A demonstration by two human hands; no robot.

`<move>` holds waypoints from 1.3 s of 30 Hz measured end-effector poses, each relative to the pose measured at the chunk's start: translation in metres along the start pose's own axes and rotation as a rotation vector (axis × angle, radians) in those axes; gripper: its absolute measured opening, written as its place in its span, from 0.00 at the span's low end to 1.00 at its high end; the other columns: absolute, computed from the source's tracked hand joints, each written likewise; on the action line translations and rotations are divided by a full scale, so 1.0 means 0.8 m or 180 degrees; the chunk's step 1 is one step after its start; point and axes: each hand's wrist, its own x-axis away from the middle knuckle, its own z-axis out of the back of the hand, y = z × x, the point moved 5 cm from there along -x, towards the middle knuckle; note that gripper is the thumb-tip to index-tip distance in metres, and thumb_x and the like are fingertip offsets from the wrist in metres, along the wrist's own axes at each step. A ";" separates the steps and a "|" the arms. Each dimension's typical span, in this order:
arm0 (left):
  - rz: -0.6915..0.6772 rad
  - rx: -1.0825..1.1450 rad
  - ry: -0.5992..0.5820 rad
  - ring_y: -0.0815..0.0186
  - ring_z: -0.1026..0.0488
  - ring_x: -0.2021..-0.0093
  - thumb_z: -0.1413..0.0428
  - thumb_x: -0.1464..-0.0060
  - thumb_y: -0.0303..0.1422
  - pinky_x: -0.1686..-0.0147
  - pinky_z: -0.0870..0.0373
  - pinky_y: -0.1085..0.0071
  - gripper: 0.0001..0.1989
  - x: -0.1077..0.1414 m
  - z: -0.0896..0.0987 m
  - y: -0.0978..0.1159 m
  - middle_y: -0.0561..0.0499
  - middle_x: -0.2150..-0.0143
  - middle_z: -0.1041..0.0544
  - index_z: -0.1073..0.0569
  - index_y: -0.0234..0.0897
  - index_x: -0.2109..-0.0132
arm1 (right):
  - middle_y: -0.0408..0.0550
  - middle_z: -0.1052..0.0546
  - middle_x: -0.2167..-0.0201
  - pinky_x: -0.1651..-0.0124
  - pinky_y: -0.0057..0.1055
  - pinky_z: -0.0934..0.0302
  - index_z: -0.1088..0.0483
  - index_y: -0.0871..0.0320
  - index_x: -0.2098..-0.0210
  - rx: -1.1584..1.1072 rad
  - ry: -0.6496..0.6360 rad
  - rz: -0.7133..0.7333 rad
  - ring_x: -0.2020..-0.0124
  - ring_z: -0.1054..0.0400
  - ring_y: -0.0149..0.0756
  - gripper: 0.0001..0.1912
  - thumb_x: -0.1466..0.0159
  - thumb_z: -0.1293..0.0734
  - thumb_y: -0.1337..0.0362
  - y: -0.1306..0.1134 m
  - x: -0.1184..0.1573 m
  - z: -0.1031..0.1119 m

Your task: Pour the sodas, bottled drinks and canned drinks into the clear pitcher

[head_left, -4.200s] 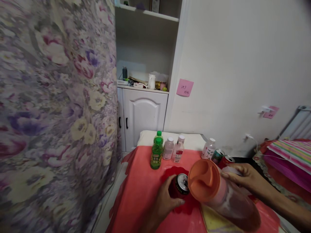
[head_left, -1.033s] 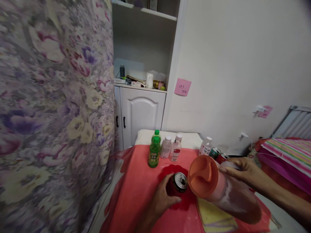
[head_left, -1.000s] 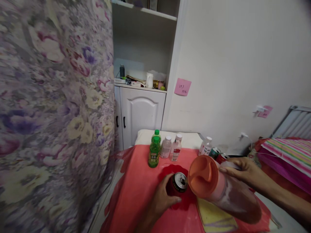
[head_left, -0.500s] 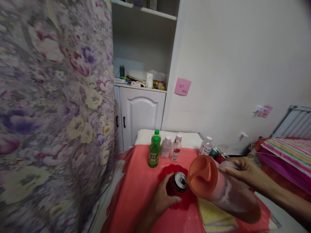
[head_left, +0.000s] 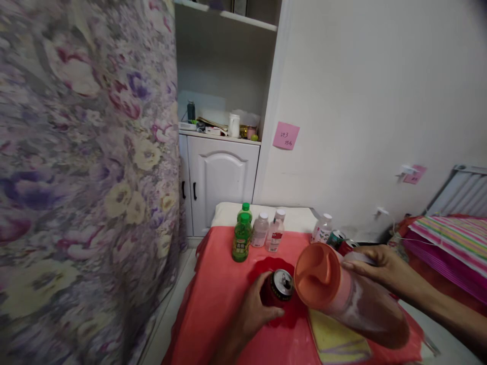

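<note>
My left hand (head_left: 254, 309) is wrapped round a dark can (head_left: 280, 288) with an open silver top, over a red scalloped plate (head_left: 291, 317). My right hand (head_left: 382, 266) grips the handle of a clear pitcher (head_left: 373, 312) with an orange lid (head_left: 317, 276). The pitcher is tipped on its side, its lid facing left close to the can, with brownish-pink liquid inside. No stream between the two can be made out. Below the pitcher lies a yellow cloth (head_left: 335, 342).
Green bottles (head_left: 242, 241) and two clear bottles (head_left: 259, 230) stand at the back of the red-covered table (head_left: 213, 294). Another bottle (head_left: 321, 229) and two cans (head_left: 336, 238) are behind the pitcher. A floral curtain (head_left: 87, 177) hangs at the left.
</note>
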 end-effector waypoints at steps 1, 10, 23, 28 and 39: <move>-0.0002 0.0009 0.0017 0.45 0.31 0.39 0.30 0.71 0.20 0.38 0.37 0.56 0.44 0.000 0.000 -0.001 0.45 0.41 0.23 0.28 0.39 0.41 | 0.38 0.38 0.81 0.75 0.27 0.52 0.36 0.57 0.78 -0.0011 -0.0011 0.0001 0.78 0.45 0.29 0.25 0.40 0.31 0.43 0.000 0.000 0.000; 0.0021 0.0055 0.0010 0.46 0.30 0.40 0.31 0.71 0.17 0.39 0.36 0.56 0.44 0.001 0.000 0.001 0.44 0.42 0.23 0.28 0.38 0.42 | 0.39 0.36 0.83 0.77 0.27 0.52 0.33 0.58 0.78 -0.0035 0.0069 0.0038 0.79 0.45 0.29 0.25 0.41 0.30 0.43 -0.002 -0.001 0.001; 0.0007 0.0017 0.0006 0.46 0.30 0.39 0.31 0.71 0.18 0.38 0.37 0.56 0.44 0.000 0.000 -0.001 0.45 0.42 0.22 0.28 0.39 0.42 | 0.40 0.36 0.82 0.76 0.27 0.51 0.30 0.60 0.77 0.0008 0.0119 0.0020 0.78 0.45 0.30 0.25 0.42 0.30 0.42 -0.002 0.000 0.001; -0.0002 -0.0034 0.0003 0.46 0.30 0.39 0.31 0.71 0.18 0.38 0.37 0.57 0.44 0.000 0.000 0.000 0.46 0.42 0.22 0.28 0.39 0.42 | 0.39 0.37 0.83 0.77 0.27 0.52 0.32 0.59 0.79 -0.0027 0.0136 0.0008 0.79 0.45 0.29 0.26 0.42 0.30 0.42 -0.006 0.001 -0.001; 0.0001 -0.0018 -0.0047 0.48 0.31 0.39 0.30 0.71 0.19 0.38 0.36 0.58 0.44 0.000 0.000 -0.004 0.46 0.41 0.23 0.29 0.39 0.41 | 0.38 0.39 0.82 0.76 0.27 0.52 0.36 0.57 0.78 0.0073 -0.0048 -0.0008 0.78 0.46 0.29 0.27 0.40 0.32 0.40 -0.002 0.000 -0.003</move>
